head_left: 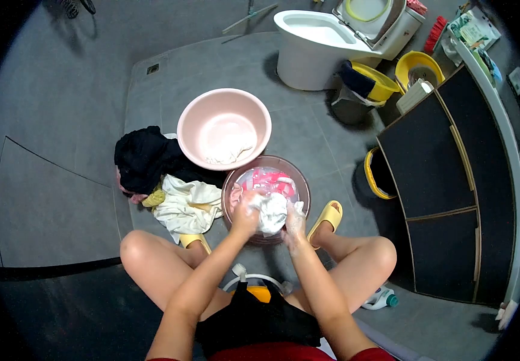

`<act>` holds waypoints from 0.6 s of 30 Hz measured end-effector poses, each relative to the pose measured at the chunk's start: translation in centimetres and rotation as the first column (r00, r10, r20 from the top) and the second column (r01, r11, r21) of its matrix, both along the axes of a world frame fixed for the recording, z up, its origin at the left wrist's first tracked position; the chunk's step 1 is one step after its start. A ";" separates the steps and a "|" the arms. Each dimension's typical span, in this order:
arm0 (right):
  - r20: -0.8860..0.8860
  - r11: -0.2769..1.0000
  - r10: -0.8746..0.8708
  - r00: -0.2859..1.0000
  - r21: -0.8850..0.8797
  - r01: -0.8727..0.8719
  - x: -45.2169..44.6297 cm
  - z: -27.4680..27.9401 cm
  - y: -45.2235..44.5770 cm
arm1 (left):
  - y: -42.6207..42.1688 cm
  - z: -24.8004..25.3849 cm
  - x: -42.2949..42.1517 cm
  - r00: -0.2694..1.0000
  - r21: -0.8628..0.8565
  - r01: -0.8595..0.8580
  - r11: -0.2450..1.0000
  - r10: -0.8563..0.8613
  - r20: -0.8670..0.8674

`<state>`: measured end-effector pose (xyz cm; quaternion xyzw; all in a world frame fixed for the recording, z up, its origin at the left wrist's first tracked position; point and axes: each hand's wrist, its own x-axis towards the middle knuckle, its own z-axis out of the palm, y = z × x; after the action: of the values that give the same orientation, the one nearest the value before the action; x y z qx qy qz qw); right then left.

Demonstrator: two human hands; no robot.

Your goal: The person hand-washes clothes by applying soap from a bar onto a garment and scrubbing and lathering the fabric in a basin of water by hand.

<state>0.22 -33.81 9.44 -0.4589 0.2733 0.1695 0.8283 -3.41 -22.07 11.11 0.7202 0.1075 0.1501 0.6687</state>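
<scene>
Over a brownish basin (pixel 305 186) on the floor, both hands grip a soapy white cloth (pixel 272 212). My left hand (pixel 247 212) is closed on its left side, and my right hand (pixel 295 222), streaked with suds, is closed on its right side. Pink-and-white fabric (pixel 269 180) lies in the basin's water just beyond the hands. A paler pink piece (pixel 235 195) shows beside my left hand. The exact kind of garment in my hands cannot be made out. Touching the basin's far side is a larger pink basin (pixel 190 129) with a small white cloth (pixel 231 154) inside.
To the left, dark clothes (pixel 145 157) and a white garment (pixel 184 204) are heaped on the tiles. A toilet (pixel 308 57), a bin (pixel 350 105) and a dark cabinet (pixel 428 168) stand to the right. A bottle (pixel 383 299) lies near my right knee.
</scene>
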 end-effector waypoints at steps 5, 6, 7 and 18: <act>0.005 0.797 0.288 0.958 0.553 -0.243 0.2 -6.0 -2.1 | -4.9 2.6 -3.0 0.945 0.623 0.139 0.770 -0.292 0.150; 0.040 0.750 0.297 0.954 0.609 -0.259 -0.3 -6.7 -2.0 | -4.6 1.5 -2.6 0.946 0.653 0.059 0.755 -0.250 0.204; 0.022 0.857 0.236 0.971 0.467 -0.219 -1.8 -3.5 -0.3 | -3.4 -0.5 -1.8 0.962 0.743 0.001 0.670 -0.203 0.182; -0.034 0.935 0.276 0.961 0.240 -0.261 -3.6 1.9 1.9 | -0.3 -0.4 0.7 0.991 0.603 -0.029 0.797 0.103 -0.088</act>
<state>-3.37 -31.90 11.32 -0.3854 0.2137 0.3271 0.8359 -2.75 -22.38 10.73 0.8981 0.1184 0.1575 0.3933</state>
